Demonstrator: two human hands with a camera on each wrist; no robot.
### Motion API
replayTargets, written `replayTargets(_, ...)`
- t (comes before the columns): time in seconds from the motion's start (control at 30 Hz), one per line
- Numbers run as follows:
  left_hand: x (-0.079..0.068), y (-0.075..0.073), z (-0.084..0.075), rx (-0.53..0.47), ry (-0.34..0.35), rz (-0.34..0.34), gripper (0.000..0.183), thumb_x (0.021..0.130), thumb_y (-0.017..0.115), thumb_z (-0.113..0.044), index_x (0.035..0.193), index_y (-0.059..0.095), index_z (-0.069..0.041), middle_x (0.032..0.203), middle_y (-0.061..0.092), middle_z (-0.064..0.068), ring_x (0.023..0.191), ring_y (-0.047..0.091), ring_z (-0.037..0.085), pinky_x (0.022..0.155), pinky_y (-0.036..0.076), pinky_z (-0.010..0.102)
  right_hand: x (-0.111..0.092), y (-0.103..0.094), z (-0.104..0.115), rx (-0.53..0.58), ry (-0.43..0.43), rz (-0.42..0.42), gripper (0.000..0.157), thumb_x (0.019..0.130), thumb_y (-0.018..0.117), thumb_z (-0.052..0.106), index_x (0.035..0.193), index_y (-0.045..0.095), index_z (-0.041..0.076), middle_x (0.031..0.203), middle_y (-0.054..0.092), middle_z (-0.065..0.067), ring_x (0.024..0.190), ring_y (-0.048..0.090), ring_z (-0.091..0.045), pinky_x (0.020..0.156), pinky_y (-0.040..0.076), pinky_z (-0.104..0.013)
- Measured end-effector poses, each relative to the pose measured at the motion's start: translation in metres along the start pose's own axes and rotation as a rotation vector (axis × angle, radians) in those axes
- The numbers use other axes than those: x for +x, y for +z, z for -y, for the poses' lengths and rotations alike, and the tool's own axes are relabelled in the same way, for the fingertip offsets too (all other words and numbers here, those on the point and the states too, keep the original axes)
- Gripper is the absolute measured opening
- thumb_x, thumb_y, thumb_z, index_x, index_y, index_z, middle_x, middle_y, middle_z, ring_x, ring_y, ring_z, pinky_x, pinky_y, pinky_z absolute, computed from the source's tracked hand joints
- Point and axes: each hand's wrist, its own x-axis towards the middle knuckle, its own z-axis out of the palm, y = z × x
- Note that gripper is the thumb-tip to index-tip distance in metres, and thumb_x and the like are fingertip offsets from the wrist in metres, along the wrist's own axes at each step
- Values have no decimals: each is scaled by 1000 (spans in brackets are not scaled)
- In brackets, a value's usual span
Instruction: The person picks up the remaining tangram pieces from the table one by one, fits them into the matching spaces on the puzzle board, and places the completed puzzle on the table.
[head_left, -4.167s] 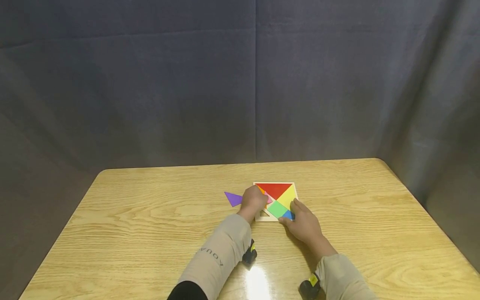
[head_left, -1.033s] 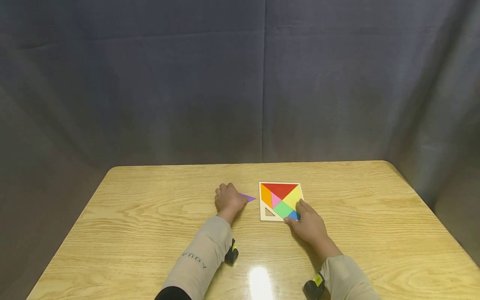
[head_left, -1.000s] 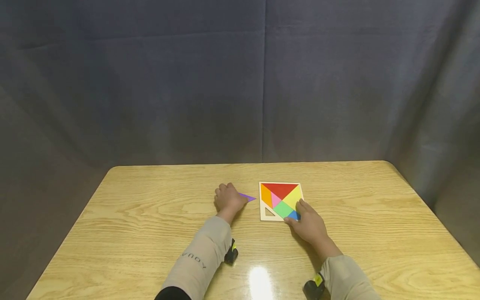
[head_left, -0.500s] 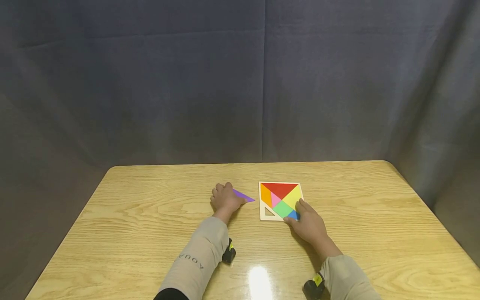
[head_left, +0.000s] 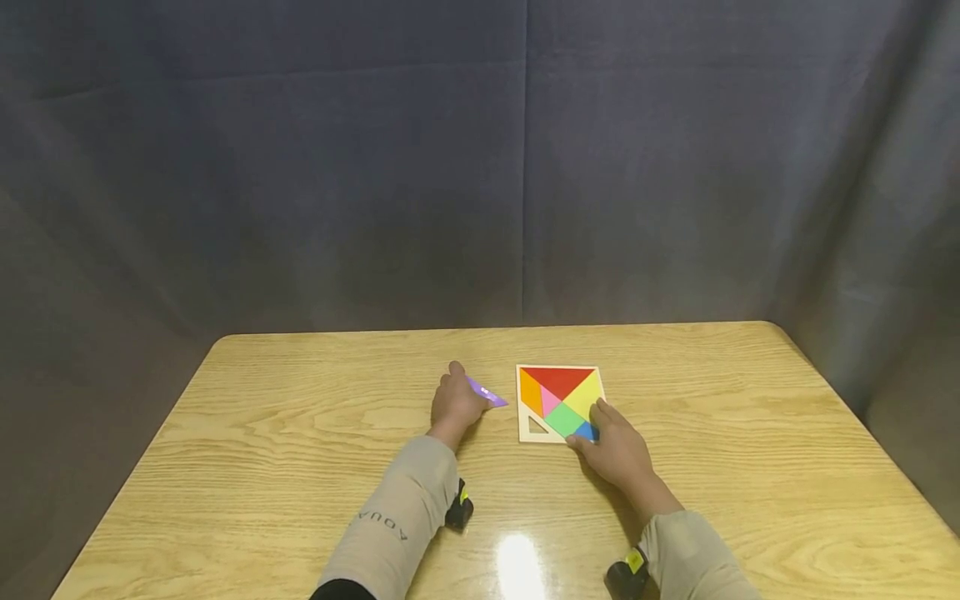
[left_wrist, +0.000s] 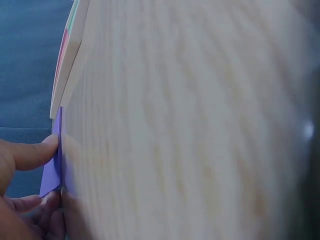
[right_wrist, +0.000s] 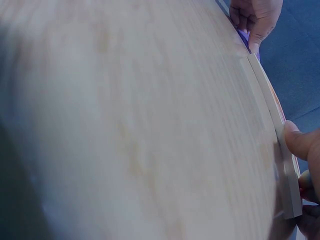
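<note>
My left hand [head_left: 456,402] pinches a purple triangle tangram piece [head_left: 486,392] just left of the puzzle tray. In the left wrist view the thumb lies on the face of the purple triangle [left_wrist: 51,172], which tilts up at the table surface, its point towards the tray. The pale wooden tray [head_left: 555,437] holds red, yellow, orange, pink, green and blue pieces; a cut-out triangle hole shows at its near left corner. My right hand [head_left: 621,448] grips the tray's near right corner, thumb on the near edge and fingers over the right side, hiding part of the blue piece.
The wooden table [head_left: 300,467] stretches out around the tray, with a bright light reflection near its front. A dark grey curtain [head_left: 375,208] hangs behind and at both sides. Black wrist cameras sit under both forearms.
My left hand has moved from the tray leftwards to the purple triangle, which it has since turned and tilted, so that its face catches light. My right hand keeps its hold on the tray corner.
</note>
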Motion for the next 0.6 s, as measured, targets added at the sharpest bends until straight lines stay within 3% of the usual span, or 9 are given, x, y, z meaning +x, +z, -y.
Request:
replayTargets(0.27, -1, -2, 2, -67, 5, -15, 58, 69, 71, -12, 117, 39, -6, 101, 50, 17, 86, 52, 33, 73, 42, 40, 0, 0, 0, -9, 1, -6, 64, 77, 61, 33, 121, 41, -10, 129, 34, -25, 118, 30, -36, 93, 27, -47)
replayTargets(0.6, -2, -5, 6, -163, 30, -20, 44, 73, 65, -5, 112, 44, -6, 98, 56, 14, 88, 53, 28, 73, 44, 37, 0, -1, 1, -9, -1, -7, 64, 77, 61, 33, 120, 41, -10, 128, 34, -26, 118, 30, -37, 92, 28, -48)
